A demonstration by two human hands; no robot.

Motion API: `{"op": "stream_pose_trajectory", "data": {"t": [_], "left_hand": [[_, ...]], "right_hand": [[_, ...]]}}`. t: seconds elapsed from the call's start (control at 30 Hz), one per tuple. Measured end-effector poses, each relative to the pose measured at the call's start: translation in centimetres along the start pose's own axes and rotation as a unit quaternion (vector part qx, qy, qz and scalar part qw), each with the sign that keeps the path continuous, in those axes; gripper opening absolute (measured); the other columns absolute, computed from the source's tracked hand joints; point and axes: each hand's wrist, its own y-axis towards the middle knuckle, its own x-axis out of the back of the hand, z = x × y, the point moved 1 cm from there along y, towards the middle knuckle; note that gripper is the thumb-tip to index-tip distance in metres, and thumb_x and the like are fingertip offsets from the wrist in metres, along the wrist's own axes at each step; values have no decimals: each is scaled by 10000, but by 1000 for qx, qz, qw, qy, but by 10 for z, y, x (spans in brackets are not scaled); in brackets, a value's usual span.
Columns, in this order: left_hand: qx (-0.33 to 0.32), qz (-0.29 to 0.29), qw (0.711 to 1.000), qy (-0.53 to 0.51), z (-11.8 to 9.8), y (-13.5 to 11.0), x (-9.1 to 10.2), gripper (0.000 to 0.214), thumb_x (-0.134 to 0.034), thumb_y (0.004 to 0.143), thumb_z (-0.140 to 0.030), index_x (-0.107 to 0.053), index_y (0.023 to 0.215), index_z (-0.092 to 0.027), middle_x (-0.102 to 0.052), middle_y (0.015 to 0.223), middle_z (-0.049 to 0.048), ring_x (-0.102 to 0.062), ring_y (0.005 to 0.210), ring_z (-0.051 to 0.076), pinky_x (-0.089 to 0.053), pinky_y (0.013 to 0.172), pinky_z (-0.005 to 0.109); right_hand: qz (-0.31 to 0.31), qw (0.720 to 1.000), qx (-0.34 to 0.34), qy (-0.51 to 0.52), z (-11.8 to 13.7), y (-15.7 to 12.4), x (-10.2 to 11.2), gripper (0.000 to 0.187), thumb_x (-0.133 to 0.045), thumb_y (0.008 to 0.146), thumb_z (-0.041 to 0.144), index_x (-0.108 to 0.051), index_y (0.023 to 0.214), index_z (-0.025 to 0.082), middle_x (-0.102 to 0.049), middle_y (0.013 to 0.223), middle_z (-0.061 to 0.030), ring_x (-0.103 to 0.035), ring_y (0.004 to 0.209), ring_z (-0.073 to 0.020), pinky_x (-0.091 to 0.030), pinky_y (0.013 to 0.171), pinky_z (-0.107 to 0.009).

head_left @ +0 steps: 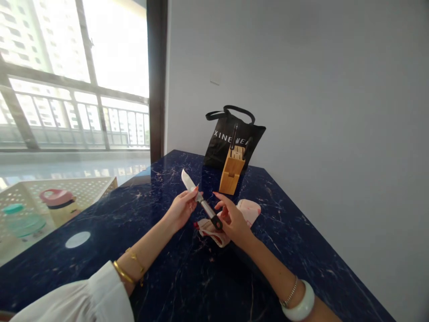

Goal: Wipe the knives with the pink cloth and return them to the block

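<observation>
From my end, I have the left hand's (182, 209) fingers clamped on the knife (208, 209) near the blade's base, above the table (174, 277). My right hand (235, 223) is by the handle's end, index finger extended; I can't tell whether its other fingers grip. Under it lies the cloth (249, 210); beyond stand the block (231, 175) and bag (216, 150).

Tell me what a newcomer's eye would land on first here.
Likely the pale-bladed knife with a silver-and-black handle, held in the left hand above the dark-blue marbled table. Next, the boxy light-brown wooden knife block farther back, in front of the black bag with white lettering.
</observation>
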Motion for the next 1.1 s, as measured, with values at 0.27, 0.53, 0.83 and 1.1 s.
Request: {"op": "stream_pose_trajectory", "data": {"t": [0.27,0.53,0.83,1.1], "left_hand": [[77,54,994,49,6,-8,-3,102,-651,691,-188,-560,697,-143,-643,668,19,-579,558,84,-423,512,174],[86,-50,980,172,1,1,12,360,-640,632,-490,-613,778,-162,-668,746,44,-592,724,129,-392,634,212],[47,-24,980,194,7,5,18,351,-715,586,-372,-654,868,-171,-665,898,73,-584,853,149,-390,675,211],[47,13,979,197,4,-1,12,317,-653,656,-410,-673,848,-159,-670,861,86,-593,802,140,-395,666,202]], "right_hand": [[91,923,241,-284,31,13,1,239,-424,848,206,-562,1042,213,-584,797,-43,-482,712,-163,-399,653,-297],[-280,941,91,-167,57,57,89,169,-514,792,319,-575,893,199,-622,834,-15,-572,658,-119,-452,616,-239],[-351,922,26,-159,32,83,148,285,-506,766,447,-537,788,165,-544,566,26,-521,446,-102,-436,447,-228],[-351,909,20,-225,46,80,158,270,-493,776,436,-513,710,175,-523,507,27,-484,384,-94,-409,409,-218]]}}
